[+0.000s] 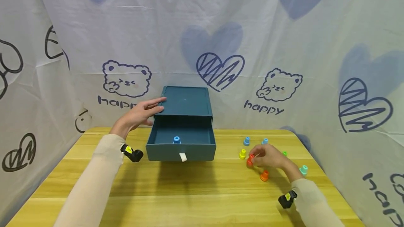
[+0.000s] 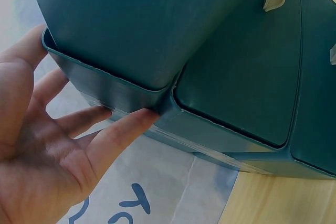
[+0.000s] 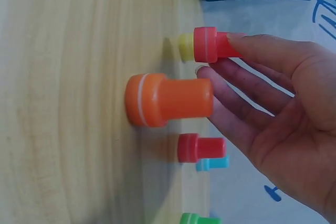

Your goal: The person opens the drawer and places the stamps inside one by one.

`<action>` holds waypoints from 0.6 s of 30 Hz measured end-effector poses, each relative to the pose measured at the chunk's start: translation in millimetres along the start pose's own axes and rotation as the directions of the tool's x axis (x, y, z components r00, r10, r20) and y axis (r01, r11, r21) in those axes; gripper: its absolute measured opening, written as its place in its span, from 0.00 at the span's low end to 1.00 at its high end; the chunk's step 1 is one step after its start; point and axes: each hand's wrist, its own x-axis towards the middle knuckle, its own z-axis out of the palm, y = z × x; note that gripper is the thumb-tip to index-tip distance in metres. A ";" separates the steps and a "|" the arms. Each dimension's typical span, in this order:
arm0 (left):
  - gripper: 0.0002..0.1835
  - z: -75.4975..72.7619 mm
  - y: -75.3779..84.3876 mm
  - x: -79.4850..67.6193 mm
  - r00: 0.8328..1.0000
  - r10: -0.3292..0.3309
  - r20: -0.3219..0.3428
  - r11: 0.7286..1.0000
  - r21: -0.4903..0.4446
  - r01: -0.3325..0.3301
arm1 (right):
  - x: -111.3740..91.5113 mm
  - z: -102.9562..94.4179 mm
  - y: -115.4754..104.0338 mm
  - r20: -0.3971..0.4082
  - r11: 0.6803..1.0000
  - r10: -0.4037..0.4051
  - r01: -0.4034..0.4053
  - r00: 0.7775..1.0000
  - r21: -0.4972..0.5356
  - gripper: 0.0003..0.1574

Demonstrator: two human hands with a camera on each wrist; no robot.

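My left hand (image 1: 139, 115) lies against the left side of a dark teal drawer cabinet (image 1: 186, 101), fingers spread and fairly straight. In the left wrist view, fingertips (image 2: 144, 116) touch the cabinet's edge. Its top drawer (image 1: 202, 152) is pulled out, with a blue toy stamp (image 1: 176, 140) inside. With thumb and fingers, my right hand (image 1: 268, 155) pinches a red toy stamp (image 3: 207, 44); whether its base touches the table I cannot tell. An orange stamp (image 3: 170, 100) stands nearer, and a yellow stamp (image 1: 242, 154) is close to the red one.
Blue stamps (image 1: 247, 141), a green stamp (image 1: 284, 153) and a mint stamp (image 1: 303, 170) stand around my right hand. Another red stamp (image 3: 202, 148) shows in the right wrist view. A white pull tab (image 1: 183, 157) sticks out of the drawer front. Printed cloth (image 1: 221, 45) surrounds the wooden table (image 1: 189, 199).
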 end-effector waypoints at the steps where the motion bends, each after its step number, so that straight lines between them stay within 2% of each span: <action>1: 0.36 -0.1 0.0 -0.1 1.000 0.000 0.000 1.000 0.000 0.000 | 0.1 -0.4 -1.5 -0.006 1.000 0.000 0.000 1.000 -0.001 0.12; 8: 0.36 0.3 0.3 0.9 1.000 -0.001 0.004 1.000 -0.004 0.001 | 0.8 -1.0 -13.6 -0.023 0.998 -0.033 0.034 0.999 0.047 0.12; 18: 0.36 0.5 0.1 -0.4 1.000 -0.004 0.001 1.000 -0.007 0.004 | 3.0 -1.9 -34.5 0.021 0.987 -0.063 0.059 0.998 0.149 0.17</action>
